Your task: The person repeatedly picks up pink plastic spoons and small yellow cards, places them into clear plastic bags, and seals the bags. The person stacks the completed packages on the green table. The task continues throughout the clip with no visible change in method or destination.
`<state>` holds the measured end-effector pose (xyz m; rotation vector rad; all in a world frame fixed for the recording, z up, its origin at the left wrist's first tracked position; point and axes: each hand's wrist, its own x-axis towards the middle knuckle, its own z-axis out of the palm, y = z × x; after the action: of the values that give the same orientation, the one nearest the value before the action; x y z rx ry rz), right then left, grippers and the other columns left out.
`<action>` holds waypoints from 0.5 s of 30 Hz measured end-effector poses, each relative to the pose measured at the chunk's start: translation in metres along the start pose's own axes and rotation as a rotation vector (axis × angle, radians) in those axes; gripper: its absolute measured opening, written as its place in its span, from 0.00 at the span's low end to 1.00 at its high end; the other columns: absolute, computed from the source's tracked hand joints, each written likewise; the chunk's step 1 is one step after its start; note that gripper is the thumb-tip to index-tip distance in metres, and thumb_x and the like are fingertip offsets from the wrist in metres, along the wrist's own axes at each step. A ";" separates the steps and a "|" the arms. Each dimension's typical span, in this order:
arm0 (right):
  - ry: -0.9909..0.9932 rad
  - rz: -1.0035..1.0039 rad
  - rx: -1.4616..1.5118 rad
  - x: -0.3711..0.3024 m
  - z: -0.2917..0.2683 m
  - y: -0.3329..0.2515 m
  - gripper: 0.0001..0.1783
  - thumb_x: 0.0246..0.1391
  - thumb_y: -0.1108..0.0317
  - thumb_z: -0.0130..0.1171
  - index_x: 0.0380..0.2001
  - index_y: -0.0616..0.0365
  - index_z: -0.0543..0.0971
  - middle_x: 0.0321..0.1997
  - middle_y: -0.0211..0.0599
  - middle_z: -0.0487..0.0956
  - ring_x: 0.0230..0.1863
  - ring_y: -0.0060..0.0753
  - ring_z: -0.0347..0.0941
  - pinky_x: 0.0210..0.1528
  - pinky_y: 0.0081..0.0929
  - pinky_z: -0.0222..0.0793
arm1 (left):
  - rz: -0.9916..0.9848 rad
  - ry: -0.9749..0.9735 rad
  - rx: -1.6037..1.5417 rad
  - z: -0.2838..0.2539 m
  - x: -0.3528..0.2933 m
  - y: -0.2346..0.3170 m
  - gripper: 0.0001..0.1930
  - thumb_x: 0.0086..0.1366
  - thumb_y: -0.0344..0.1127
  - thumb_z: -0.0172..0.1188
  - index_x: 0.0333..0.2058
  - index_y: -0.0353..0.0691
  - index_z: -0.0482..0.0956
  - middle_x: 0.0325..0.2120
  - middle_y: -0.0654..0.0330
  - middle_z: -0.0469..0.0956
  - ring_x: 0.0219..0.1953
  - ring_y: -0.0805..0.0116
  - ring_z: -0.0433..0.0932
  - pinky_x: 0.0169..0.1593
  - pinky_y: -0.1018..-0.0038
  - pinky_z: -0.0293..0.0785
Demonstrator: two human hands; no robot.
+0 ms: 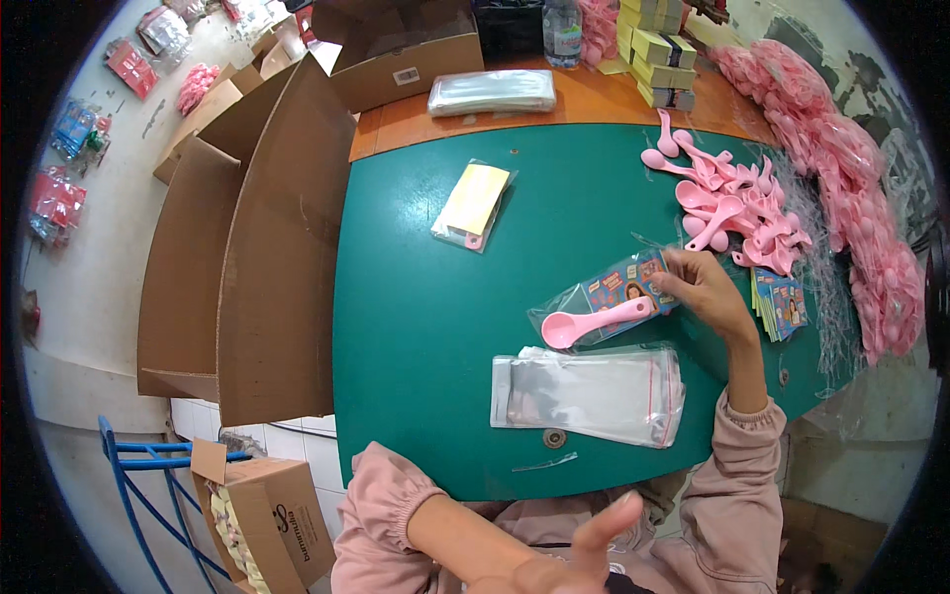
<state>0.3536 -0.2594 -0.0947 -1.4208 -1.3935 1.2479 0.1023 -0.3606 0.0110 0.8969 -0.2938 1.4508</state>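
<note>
My right hand (701, 289) pinches the upper right end of a clear plastic bag (586, 342). A printed blue card (621, 281) and a pink measuring spoon (592, 323) show in the bag, the spoon's bowl toward its left end. Just below lies a stack of clear flat bags (584, 398) with a red line near one end. My left hand (554, 569) is raised near the lower edge, thumb stretched out and holding nothing visible; its other fingers are mostly out of view. Farther off on the green table (416, 327) rests a filled bag (473, 203) with a pale yellow card.
Pink spoons (742, 203) lie heaped at the far right, beside a stack of cards (780, 302) and bundled pink spoons in plastic (861, 188). Yellow card bundles (661, 59) and a bag pack (492, 92) stand behind. An open carton (282, 247) borders the left edge.
</note>
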 end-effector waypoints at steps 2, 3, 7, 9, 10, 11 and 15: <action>0.005 0.038 0.014 -0.001 -0.006 0.012 0.07 0.49 0.69 0.56 0.22 0.60 0.72 0.22 0.24 0.69 0.22 0.12 0.63 0.20 0.13 0.63 | -0.143 -0.058 0.039 -0.020 0.012 -0.014 0.21 0.62 0.39 0.51 0.53 0.52 0.60 0.55 0.55 0.56 0.57 0.71 0.52 0.57 0.54 0.39; -0.003 0.075 0.035 0.000 -0.007 0.016 0.07 0.48 0.70 0.57 0.21 0.60 0.71 0.22 0.25 0.69 0.21 0.13 0.64 0.18 0.13 0.63 | -0.221 -0.033 0.186 -0.035 0.022 -0.025 0.21 0.61 0.40 0.51 0.53 0.50 0.59 0.54 0.54 0.57 0.56 0.70 0.54 0.56 0.56 0.42; 0.152 0.123 0.051 -0.005 -0.004 0.003 0.11 0.46 0.71 0.59 0.18 0.57 0.68 0.20 0.24 0.69 0.18 0.14 0.63 0.13 0.13 0.63 | -0.624 0.111 0.742 -0.112 0.068 -0.081 0.25 0.61 0.42 0.51 0.54 0.40 0.57 0.48 0.52 0.63 0.49 0.68 0.62 0.51 0.66 0.54; 0.208 -0.033 0.143 -0.003 -0.006 0.004 0.13 0.44 0.71 0.61 0.18 0.56 0.66 0.19 0.24 0.68 0.18 0.13 0.63 0.14 0.13 0.63 | -0.770 0.221 0.941 -0.156 0.087 -0.094 0.27 0.61 0.43 0.51 0.54 0.35 0.56 0.45 0.51 0.66 0.46 0.67 0.66 0.49 0.70 0.60; 0.201 -0.048 0.141 -0.001 -0.005 0.002 0.13 0.44 0.71 0.61 0.18 0.56 0.66 0.19 0.24 0.68 0.18 0.13 0.63 0.14 0.13 0.63 | -0.798 0.275 1.022 -0.170 0.092 -0.091 0.29 0.60 0.43 0.52 0.54 0.33 0.56 0.44 0.51 0.68 0.45 0.66 0.68 0.48 0.73 0.63; 0.225 -0.088 0.182 0.000 -0.006 0.005 0.11 0.44 0.71 0.61 0.19 0.56 0.67 0.18 0.23 0.68 0.18 0.12 0.63 0.15 0.13 0.61 | -0.833 0.320 1.071 -0.181 0.092 -0.090 0.30 0.60 0.44 0.52 0.55 0.31 0.55 0.42 0.50 0.69 0.43 0.66 0.70 0.47 0.75 0.66; 0.349 -0.204 0.189 0.007 0.000 0.015 0.10 0.43 0.69 0.62 0.20 0.55 0.69 0.18 0.22 0.68 0.19 0.11 0.61 0.19 0.12 0.57 | -1.244 0.077 0.699 -0.202 0.082 -0.090 0.27 0.61 0.43 0.52 0.55 0.38 0.57 0.48 0.50 0.67 0.46 0.64 0.70 0.45 0.74 0.68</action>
<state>0.3564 -0.2542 -0.1102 -1.2600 -1.1191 0.9221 0.1309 -0.1525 -0.0978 1.2257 0.7813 0.3688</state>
